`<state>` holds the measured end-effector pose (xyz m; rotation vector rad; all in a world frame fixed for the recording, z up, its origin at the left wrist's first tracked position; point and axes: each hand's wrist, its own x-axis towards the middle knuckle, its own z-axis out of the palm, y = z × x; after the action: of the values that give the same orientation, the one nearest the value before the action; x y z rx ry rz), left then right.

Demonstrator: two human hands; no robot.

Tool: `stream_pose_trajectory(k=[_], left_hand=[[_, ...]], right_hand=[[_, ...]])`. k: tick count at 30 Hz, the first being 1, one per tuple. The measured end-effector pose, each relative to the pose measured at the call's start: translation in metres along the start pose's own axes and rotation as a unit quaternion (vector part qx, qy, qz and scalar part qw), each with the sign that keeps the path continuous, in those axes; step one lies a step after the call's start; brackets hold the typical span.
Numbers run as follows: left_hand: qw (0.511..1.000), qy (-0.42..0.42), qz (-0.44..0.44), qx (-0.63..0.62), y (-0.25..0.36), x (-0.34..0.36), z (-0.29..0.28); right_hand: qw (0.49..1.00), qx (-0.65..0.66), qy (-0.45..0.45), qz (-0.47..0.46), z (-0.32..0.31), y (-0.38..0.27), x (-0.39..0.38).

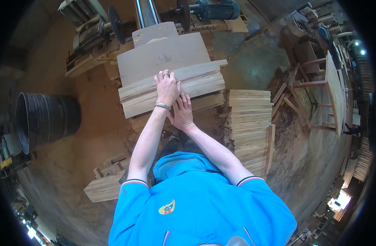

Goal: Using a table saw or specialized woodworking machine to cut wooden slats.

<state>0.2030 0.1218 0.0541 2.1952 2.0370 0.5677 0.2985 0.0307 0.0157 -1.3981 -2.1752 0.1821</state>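
Several pale wooden strips [200,85] lie side by side, running crosswise on a flat board [165,58] in front of me. My left hand [167,89] reaches over them, its bent fingers closed at the far strip. A ring and a wrist band show on it. Just nearer and to the right, my right hand [182,111] rests against the near edge of the strips. Its fingers are stretched out and slightly apart. The undersides of both hands are hidden.
A tall stack of wooden strips [249,127] stands at my right. A dark barrel [48,119] is at left, with wood blocks [104,186] at lower left. Beyond the board are machine rails [147,12], round discs [116,24] and a blue motor [216,10]. A wooden frame [329,90] stands far right.
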Motion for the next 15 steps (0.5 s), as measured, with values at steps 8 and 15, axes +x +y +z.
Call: stream_pose_trajectory(k=[8,15], left_hand=[[1.0,0.0,0.001,0.029,0.002,0.005,0.01],[0.999,-0.027,-0.02,0.018,-0.022,0.057,0.016]], right_hand=[[0.997,-0.002,0.072,0.018,0.006,0.011,0.007],[0.996,-0.003,0.088,0.013,0.029,0.021,0.064]])
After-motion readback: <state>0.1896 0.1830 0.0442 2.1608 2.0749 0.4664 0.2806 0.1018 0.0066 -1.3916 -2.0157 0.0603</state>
